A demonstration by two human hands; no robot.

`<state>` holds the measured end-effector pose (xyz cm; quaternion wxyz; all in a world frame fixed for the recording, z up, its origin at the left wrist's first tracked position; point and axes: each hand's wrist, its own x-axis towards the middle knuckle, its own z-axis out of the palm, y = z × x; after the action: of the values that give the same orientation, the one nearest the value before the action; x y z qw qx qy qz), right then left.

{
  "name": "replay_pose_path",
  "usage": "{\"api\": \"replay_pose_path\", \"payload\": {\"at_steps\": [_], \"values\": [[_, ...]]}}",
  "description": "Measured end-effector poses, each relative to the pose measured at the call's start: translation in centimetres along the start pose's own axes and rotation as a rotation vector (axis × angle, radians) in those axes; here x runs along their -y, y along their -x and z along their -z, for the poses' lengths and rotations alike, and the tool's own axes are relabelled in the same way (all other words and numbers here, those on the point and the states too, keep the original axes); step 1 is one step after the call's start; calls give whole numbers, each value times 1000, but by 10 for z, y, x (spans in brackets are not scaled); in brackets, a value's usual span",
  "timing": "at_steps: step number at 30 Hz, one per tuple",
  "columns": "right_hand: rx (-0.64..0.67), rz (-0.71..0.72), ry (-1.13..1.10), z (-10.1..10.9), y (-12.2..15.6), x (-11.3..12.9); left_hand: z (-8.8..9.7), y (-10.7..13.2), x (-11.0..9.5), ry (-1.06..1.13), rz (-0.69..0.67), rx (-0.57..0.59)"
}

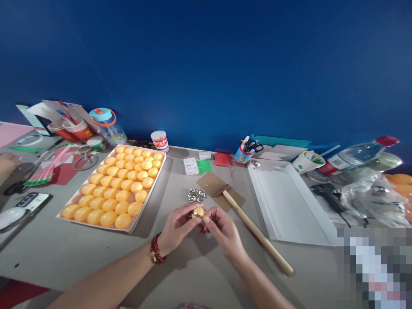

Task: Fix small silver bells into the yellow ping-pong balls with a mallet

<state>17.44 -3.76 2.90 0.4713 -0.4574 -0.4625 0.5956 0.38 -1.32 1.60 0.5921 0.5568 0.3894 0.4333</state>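
Between my two hands is an orange ping-pong ball [200, 210] with a shiny silver piece against its lower left side. My left hand [178, 227], with a dark red bead bracelet at the wrist, is closed around the ball's left side. The fingertips of my right hand [225, 234] pinch at its right edge; whether they also hold something small is hidden. Just beyond the fingers lies a pile of small silver bells [196, 195]. A hammer [257, 231] with a wooden handle rests right of my right hand, its head on brown cardboard [210, 182].
At left, a shallow box [130, 231] holds rows of orange balls. A white tray [289, 201] and glue gun [330, 197] are at right. Small white boxes [191, 166] and a pen cup [242, 155] stand near the blue wall. Another person's hand [8, 165] shows far left.
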Motion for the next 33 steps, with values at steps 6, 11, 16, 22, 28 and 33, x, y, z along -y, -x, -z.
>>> {"api": "replay_pose_path", "payload": {"at_steps": [6, 11, 16, 22, 28, 33], "values": [[-8, 4, 21, 0, 1, -2, 1, 0, 0, -10, -9, 4], [-29, 28, 76, 0, 2, -5, 0, 1, 1, -16, -22, -1], [-31, 27, 1, -2, 2, -1, -3, 1, 2, 101, -11, -16], [-49, 38, -97, -5, 3, -2, -5, 0, 2, 269, -20, 32], [-175, 126, 286, 21, -7, 9, -1, -3, 6, 316, -17, -3], [-272, 302, 1223, 65, -17, 18, 1, -8, 7, 315, 9, -66]]}}
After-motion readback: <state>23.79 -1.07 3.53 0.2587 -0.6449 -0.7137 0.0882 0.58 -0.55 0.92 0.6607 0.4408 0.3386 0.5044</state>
